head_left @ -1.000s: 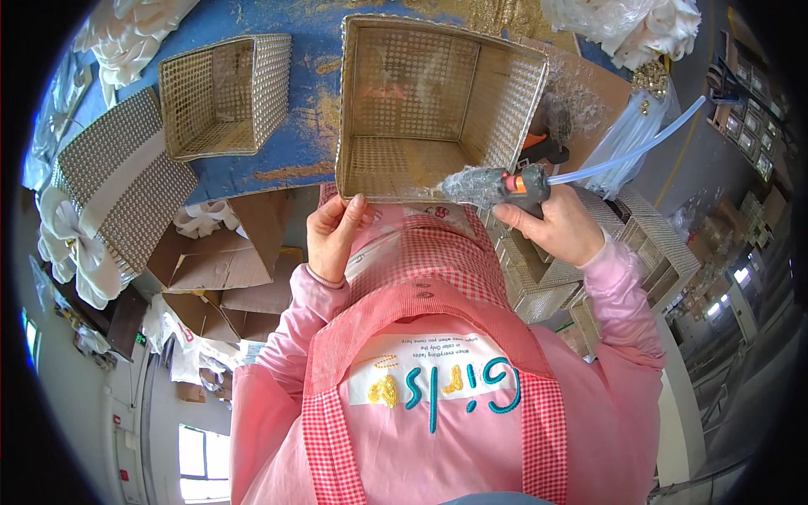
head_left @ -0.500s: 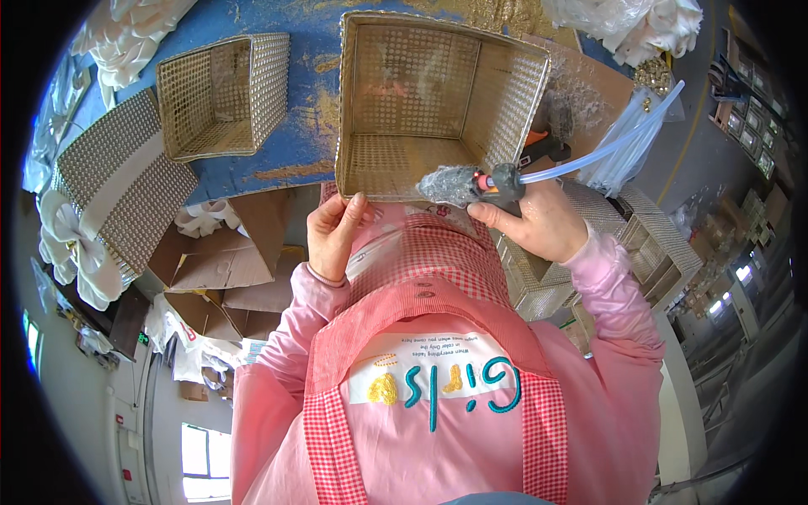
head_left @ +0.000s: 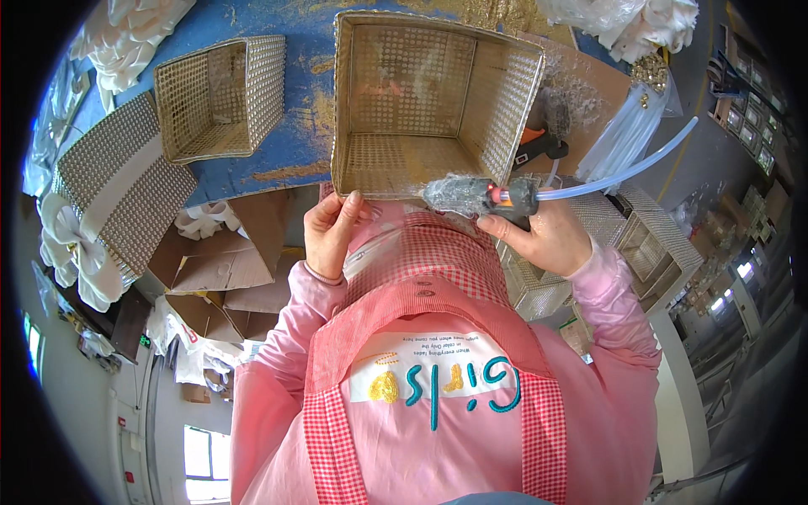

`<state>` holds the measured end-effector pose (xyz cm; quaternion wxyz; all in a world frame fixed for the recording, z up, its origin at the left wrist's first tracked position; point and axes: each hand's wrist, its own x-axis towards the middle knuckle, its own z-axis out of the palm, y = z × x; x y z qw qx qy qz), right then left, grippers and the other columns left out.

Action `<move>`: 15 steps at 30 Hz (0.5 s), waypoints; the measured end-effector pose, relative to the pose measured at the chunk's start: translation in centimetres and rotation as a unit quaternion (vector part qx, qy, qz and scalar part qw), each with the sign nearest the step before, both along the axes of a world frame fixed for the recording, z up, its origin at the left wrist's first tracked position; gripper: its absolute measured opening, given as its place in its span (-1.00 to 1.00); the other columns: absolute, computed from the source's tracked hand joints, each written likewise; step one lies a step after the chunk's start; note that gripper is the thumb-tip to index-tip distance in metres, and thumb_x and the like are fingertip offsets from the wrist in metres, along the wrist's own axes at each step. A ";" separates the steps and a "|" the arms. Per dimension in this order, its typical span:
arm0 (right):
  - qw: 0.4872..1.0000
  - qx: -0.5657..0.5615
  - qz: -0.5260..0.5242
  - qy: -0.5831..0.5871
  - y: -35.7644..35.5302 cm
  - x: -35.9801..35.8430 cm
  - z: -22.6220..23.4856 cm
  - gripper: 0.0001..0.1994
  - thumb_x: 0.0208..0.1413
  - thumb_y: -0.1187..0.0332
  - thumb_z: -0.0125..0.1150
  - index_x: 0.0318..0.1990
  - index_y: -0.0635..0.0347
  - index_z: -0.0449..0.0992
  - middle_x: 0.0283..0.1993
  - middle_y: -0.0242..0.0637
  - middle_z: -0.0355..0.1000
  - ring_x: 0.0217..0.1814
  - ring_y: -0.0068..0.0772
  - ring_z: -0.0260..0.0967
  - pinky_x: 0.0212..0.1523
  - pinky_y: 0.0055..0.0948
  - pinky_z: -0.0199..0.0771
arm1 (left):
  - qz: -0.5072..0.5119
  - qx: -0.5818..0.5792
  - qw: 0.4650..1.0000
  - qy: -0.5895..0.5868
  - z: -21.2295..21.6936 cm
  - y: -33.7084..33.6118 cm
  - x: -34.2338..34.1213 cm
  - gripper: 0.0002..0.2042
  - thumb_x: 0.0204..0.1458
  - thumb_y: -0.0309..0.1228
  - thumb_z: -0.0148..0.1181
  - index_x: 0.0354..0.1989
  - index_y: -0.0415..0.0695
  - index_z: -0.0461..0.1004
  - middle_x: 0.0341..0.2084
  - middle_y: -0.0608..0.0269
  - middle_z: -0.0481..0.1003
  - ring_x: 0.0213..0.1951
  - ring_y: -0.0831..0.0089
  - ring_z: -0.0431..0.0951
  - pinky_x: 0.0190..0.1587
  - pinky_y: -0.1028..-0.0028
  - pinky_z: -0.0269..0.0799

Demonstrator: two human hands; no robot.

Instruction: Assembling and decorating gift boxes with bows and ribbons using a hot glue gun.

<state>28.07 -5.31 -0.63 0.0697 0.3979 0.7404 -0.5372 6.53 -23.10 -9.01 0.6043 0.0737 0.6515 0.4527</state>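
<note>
A large square gold mesh basket [head_left: 513,93] lies on the blue table, its open side toward me. My left hand [head_left: 330,236] grips the basket's near rim at its left corner. My right hand [head_left: 543,240] holds a glue gun [head_left: 480,196] wrapped in grey, with a clear glue stick trailing off to the right. The gun's nozzle points left and lies against the basket's near rim, right of my left hand.
A smaller gold mesh basket [head_left: 215,97] stands to the left on the blue table [head_left: 295,143]. A studded panel with a white bow [head_left: 101,210] lies further left. Another glue gun [head_left: 539,139] rests right of the big basket. Cardboard boxes [head_left: 219,261] sit below the table edge; more baskets [head_left: 648,244] stand right.
My right hand has brought the glue gun leftward and down along the basket's near rim. The left hand has kept its grip on the rim.
</note>
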 end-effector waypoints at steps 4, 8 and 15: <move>1.000 0.000 0.004 -0.002 0.4 0.1 -0.6 -0.65 -0.06 0.12 0.26 -0.27 0.25 0.53 -0.46 -0.09 0.43 -0.45 -0.08 0.37 -0.43 -0.29 0.32 | 0.005 0.001 1.000 -0.002 -0.8 0.6 -0.4 -0.78 0.10 -0.36 0.09 -0.48 -0.26 0.46 -0.56 0.32 0.48 -0.49 0.64 0.41 -0.37 0.64 0.31; 0.999 0.051 -0.011 0.001 0.6 1.3 -0.8 -0.63 -0.07 0.12 0.26 -0.28 0.28 0.52 -0.45 -0.09 0.44 -0.42 -0.09 0.38 -0.41 -0.30 0.33 | 0.003 0.011 1.000 0.015 -1.2 0.9 -0.6 -0.78 0.11 -0.35 0.08 -0.48 -0.25 0.47 -0.57 0.34 0.47 -0.50 0.67 0.39 -0.39 0.65 0.29; 0.999 -0.049 -0.009 0.008 1.2 0.8 -0.7 -0.64 -0.05 0.07 0.25 -0.30 0.21 0.51 -0.54 -0.08 0.38 -0.53 -0.13 0.33 -0.47 -0.30 0.30 | -0.013 0.012 0.995 0.094 -2.8 1.3 -1.0 -0.73 0.09 -0.32 0.10 -0.63 -0.15 0.40 -0.74 0.51 0.31 -0.67 0.78 0.20 -0.65 0.68 0.08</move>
